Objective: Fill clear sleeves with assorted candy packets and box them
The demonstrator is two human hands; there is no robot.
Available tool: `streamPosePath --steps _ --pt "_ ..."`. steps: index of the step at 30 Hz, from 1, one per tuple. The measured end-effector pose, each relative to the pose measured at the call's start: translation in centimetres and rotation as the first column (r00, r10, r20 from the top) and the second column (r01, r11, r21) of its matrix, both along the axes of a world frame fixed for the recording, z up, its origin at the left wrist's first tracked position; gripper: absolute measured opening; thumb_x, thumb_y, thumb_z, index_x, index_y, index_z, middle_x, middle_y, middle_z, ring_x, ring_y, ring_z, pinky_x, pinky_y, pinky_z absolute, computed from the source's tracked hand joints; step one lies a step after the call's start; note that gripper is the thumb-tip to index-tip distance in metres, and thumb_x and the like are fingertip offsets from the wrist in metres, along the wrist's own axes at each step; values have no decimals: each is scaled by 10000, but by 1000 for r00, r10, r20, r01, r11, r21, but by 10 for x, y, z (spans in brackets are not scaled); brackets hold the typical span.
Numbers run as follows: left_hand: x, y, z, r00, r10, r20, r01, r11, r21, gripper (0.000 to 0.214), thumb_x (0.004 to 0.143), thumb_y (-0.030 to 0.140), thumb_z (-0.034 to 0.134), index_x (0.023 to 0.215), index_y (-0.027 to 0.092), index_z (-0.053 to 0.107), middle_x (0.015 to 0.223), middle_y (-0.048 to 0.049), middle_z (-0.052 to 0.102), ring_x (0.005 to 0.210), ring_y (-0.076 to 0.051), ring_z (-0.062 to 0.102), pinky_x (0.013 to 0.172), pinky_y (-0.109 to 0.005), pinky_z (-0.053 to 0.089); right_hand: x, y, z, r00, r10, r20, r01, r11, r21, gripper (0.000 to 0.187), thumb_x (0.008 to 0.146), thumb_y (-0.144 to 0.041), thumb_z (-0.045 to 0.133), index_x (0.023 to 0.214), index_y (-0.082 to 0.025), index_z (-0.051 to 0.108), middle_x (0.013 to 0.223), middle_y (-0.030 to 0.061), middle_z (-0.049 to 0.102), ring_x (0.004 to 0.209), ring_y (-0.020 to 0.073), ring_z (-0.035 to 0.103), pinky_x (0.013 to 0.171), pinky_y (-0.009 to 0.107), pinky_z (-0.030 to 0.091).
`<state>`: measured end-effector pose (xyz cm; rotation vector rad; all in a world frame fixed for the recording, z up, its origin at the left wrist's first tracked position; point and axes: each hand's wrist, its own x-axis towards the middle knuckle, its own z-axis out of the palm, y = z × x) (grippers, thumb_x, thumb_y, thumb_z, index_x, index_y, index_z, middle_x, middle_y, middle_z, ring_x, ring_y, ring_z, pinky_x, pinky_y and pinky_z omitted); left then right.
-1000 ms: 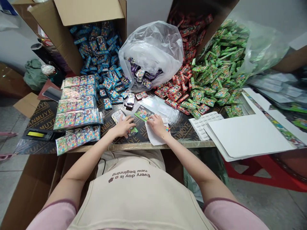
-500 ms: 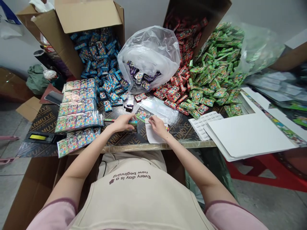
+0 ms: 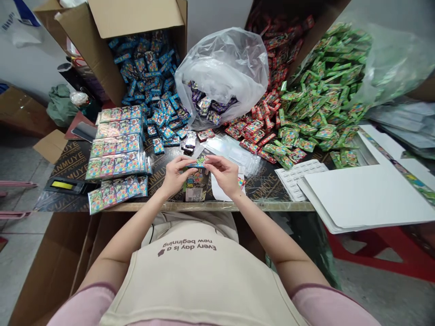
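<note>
Close together over the front of the table, my left hand (image 3: 177,174) and my right hand (image 3: 224,175) are both closed, pinching opposite ends of a flat row of small packs (image 3: 195,165) with a blue-green edge. Just below it a black printed pouch (image 3: 196,185) shows; whether my fingers also grip it I cannot tell. A white sheet (image 3: 219,192) lies partly under my right hand, with a small colourful printed piece beside it. Clear plastic sleeves (image 3: 231,151) are spread right behind my hands.
Finished-looking rows of wrapped packs (image 3: 115,149) are stacked at left. Blue packs (image 3: 166,113), a clear bag (image 3: 220,68) of purple packs, red packs (image 3: 258,127) and green packs (image 3: 319,108) fill the back. A sticker sheet (image 3: 299,176) and white cards (image 3: 356,190) lie right.
My left hand has brought the row of packs toward my right hand, which has left the white sheet and now pinches the row's other end. The view has shifted slightly.
</note>
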<state>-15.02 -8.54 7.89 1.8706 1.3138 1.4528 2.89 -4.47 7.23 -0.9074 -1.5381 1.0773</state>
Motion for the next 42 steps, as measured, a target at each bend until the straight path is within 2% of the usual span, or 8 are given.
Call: streamPosePath --steps 7,11,15,19,22,32,38,42 --pt "-1 -4 7 978 -7 -209 51 977 207 115 882 178 603 896 181 718 851 -47 665 762 -119 626 674 -232 485 16 -8 0 957 -32 289 -96 903 419 191 926 -294 534 991 -268 711 983 46 752 906 205 711 842 364 573" --pt "-2 -6 10 966 -18 -257 63 984 169 117 884 190 595 847 173 704 839 -50 657 747 -124 617 657 -234 476 20 4 21 972 26 234 -85 966 243 197 926 -332 544 1043 -244 675 930 40 737 866 186 695 829 346 547" --pt "0 -6 16 991 -28 -131 38 997 71 78 837 176 648 773 170 693 805 -39 661 741 -129 626 672 -249 488 16 25 50 979 119 168 -127 991 37 238 821 -436 664 797 -200 647 947 51 673 909 185 628 793 317 503" --pt "1 -5 15 999 0 54 -1 1000 2 124 750 170 733 660 162 648 749 -32 681 704 -136 638 659 -259 495 4 35 63 823 535 192 -489 838 -241 341 760 -491 688 698 -172 582 855 39 637 779 147 574 702 280 452" --pt "-2 -4 12 997 2 77 1 999 -47 128 724 175 740 651 161 636 767 -48 694 725 -151 647 661 -270 498 -6 37 64 683 688 244 -605 721 -338 326 769 -474 658 707 -166 572 690 -7 565 634 111 486 605 252 385" --pt "-1 -9 16 1000 4 -2 -4 1000 -6 83 701 145 693 694 160 611 796 -52 686 730 -161 635 650 -275 476 -21 52 77 512 682 523 -632 711 -308 208 793 -314 626 672 -164 550 589 -46 471 571 89 382 560 244 264" --pt "4 -9 12 995 93 24 -93 996 5 197 739 216 748 640 166 585 740 -32 673 699 -147 627 668 -277 471 -21 55 70 553 694 461 -618 713 -331 209 736 -314 656 635 -172 542 559 -49 472 554 88 375 555 250 269" --pt "4 -11 4 988 145 60 -141 987 -74 157 737 234 752 730 171 609 762 -22 666 712 -142 620 677 -266 477 -21 46 47 723 667 180 -542 709 -452 270 648 -362 710 748 -198 520 617 -41 528 597 120 465 566 254 320"
